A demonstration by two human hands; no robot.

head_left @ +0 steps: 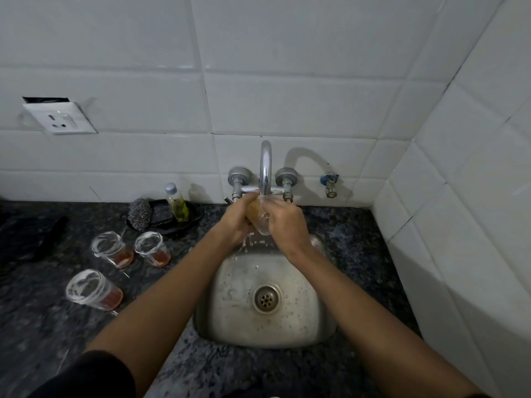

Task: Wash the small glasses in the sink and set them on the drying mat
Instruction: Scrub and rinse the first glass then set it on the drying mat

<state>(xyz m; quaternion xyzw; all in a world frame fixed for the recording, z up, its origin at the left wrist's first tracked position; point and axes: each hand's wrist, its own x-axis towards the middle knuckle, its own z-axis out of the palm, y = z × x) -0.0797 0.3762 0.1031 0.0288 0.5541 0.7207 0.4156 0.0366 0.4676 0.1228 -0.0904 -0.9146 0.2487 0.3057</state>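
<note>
Under the tap (265, 168), both hands meet over the back of the steel sink (319, 305). My right hand (287, 222) grips a small clear glass (263, 224), held tilted in the running water. My left hand (234, 222) holds a yellowish sponge (253, 209) pressed against the glass. Water splashes down into the basin below them. Three more small glasses with soapy rims and brownish liquid stand on the dark counter to the left: two side by side (113, 249) (153, 249) and one nearer me (92, 290).
A black dish (191, 218) behind the glasses holds a steel scrubber (139, 214) and a bottle of yellow liquid (176, 203). A dark cloth (34, 234) lies at far left. White tiled walls close the back and right. A wall socket (60, 119) sits upper left.
</note>
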